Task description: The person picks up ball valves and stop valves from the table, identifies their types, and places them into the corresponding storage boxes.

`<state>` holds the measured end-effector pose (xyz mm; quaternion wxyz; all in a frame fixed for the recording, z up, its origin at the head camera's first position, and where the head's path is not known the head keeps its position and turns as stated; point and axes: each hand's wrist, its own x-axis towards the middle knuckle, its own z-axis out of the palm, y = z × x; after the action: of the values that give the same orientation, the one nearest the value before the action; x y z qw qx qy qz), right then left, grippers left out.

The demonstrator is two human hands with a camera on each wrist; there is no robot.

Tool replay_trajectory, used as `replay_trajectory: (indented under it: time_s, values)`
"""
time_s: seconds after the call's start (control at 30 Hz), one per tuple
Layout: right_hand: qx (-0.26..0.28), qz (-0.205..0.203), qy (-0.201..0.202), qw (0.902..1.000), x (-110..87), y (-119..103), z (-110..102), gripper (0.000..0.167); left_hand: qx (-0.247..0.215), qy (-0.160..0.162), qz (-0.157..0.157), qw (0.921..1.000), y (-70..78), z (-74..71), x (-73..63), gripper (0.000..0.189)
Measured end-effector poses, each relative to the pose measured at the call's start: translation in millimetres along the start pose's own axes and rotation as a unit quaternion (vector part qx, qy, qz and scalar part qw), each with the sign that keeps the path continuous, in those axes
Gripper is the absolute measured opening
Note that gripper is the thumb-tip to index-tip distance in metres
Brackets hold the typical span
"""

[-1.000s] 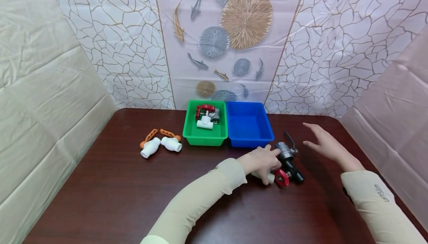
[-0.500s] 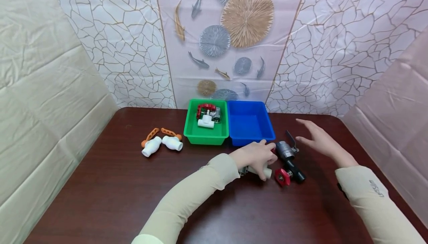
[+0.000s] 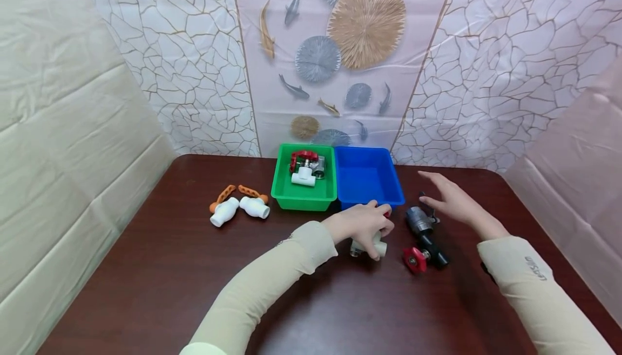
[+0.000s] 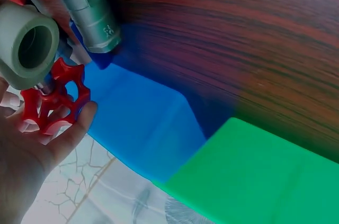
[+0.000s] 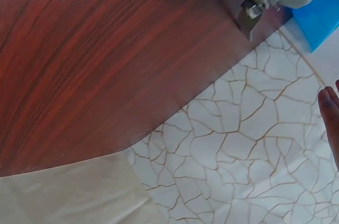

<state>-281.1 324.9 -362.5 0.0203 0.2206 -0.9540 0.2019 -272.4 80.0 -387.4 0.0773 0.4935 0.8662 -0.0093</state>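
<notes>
My left hand [image 3: 362,225] holds a pale grey plastic valve [image 4: 33,46] by its red handwheel [image 4: 55,99], the fingers curled around the wheel. A silver metal valve [image 4: 87,17] with a blue handle lies close beside it, mostly hidden by the hand in the head view. Fingers spread, my right hand [image 3: 452,198] hovers with nothing in it over the lever side of a metal ball valve [image 3: 419,220]. Against that ball valve lies a black valve [image 3: 437,256] with its own red handwheel. The right wrist view catches only the right fingertips [image 5: 331,110].
A green bin [image 3: 303,203] holds a white tee-shaped valve, a red-handled one and a metal one. Beside it stands a blue bin [image 3: 371,168] with its floor showing. Two white valves [image 3: 225,213] with orange handles lie at the left on the dark table [image 3: 146,279].
My left hand has drawn the grey valve leftward, away from the black valve. The right hand has come left, over the ball valve's lever. The head view has shifted slightly.
</notes>
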Motion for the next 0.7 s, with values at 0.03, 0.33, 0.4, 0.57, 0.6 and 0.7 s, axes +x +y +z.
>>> replay_trajectory:
  time_s: [0.03,0.33,0.4,0.57,0.6,0.7]
  values:
    - [0.001,-0.002,-0.002,1.0,0.6,-1,0,0.062,0.001,0.001,0.001,1.0,-0.1,-0.4,-1.0,0.039]
    - [0.007,-0.031,-0.021,0.9993,15.5,-19,11,0.061,0.021,0.014,-0.001,0.9997,-2.5,-10.0,-16.3,0.04]
    - [0.009,-0.035,-0.024,0.9991,19.8,-22,14,0.062,0.026,0.015,-0.002,0.9995,-4.1,-12.8,-19.2,0.041]
    - [0.013,-0.032,-0.041,0.9986,32.0,-28,22,0.063,0.028,0.009,-0.013,0.9995,-10.1,-20.2,-27.6,0.042]
    - [0.013,-0.033,-0.044,0.9984,34.5,-30,23,0.063,0.027,0.009,-0.015,0.9995,-11.7,-21.5,-29.4,0.042]
    - [0.013,-0.036,-0.049,0.9981,41.2,-35,27,0.063,0.031,0.013,-0.02,0.9992,-16.5,-23.4,-35.6,0.042]
